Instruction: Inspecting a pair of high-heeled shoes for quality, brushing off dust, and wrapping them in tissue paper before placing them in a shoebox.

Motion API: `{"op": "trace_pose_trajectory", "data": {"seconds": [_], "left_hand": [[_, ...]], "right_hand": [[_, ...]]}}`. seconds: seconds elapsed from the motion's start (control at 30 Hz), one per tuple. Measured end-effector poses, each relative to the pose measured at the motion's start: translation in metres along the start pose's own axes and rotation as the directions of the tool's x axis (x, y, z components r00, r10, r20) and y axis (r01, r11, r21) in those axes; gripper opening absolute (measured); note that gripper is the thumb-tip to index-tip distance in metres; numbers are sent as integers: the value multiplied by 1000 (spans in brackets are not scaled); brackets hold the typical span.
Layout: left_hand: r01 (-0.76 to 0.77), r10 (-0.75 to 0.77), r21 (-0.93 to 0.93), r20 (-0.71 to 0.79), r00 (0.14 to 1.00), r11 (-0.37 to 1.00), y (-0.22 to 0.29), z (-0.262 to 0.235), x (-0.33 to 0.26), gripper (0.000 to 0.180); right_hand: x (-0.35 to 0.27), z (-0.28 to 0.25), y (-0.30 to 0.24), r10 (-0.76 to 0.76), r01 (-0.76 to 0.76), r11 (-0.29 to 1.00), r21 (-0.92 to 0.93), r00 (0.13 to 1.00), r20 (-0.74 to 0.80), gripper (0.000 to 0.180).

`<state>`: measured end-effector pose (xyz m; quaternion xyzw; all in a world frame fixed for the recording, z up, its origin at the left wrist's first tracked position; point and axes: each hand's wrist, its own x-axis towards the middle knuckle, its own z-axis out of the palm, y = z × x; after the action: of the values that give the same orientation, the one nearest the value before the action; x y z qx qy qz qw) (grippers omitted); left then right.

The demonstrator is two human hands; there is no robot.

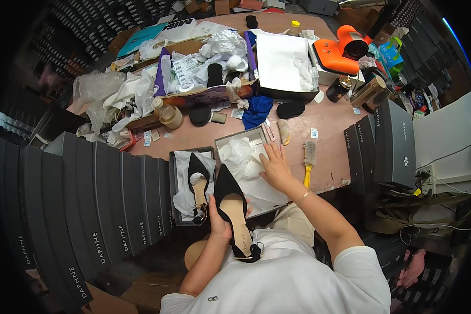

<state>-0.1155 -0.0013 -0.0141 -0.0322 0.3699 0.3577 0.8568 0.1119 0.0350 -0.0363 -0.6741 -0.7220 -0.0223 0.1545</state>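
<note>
My left hand (220, 219) is closed around the middle of a black pointed slingback shoe (227, 180), its toe pointing away from me and its beige insole facing up. The matching shoe (197, 166) lies on white tissue in an open grey shoebox (174, 215) just to the left, with a wad of paper inside it. My right hand (277, 170) is stretched out with its fingers apart over a second grey box part (242, 134). Crumpled white tissue paper (235, 150) fills that part, and my fingertips reach the paper's right side.
Grey shoeboxes (107, 199) stand in a long row at the left, and more boxes (395, 144) are stacked at the right. A yellow-handled brush (308, 162) lies right of my hand. Farther back are a paper-filled carton (193, 94), a glass jar (168, 114) and an orange device (340, 52).
</note>
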Motion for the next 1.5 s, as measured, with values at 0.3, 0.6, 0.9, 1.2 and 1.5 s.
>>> {"op": "trace_pose_trajectory", "data": {"seconds": [0.3, 0.6, 0.9, 1.2, 1.5], "left_hand": [[17, -10, 105, -65, 998, 994, 9, -13, 6, 77], [-93, 98, 180, -19, 995, 979, -8, 24, -8, 75], [93, -96, 25, 232, 968, 995, -5, 3, -9, 55], [81, -85, 178, 11, 996, 981, -13, -31, -1, 42], [66, -114, 292, 150, 982, 954, -8, -10, -20, 55]], "right_hand": [[10, -27, 7, 173, -713, -16, 701, 688, 704, 18], [-32, -63, -60, 64, -496, 415, 763, 852, 520, 15], [-26, -60, -59, -372, 382, 803, 457, 921, -117, 21], [-45, -66, -77, -245, -22, 803, 595, 899, 363, 39], [-26, -33, -65, -46, -114, 733, 670, 975, 216, 17]]}}
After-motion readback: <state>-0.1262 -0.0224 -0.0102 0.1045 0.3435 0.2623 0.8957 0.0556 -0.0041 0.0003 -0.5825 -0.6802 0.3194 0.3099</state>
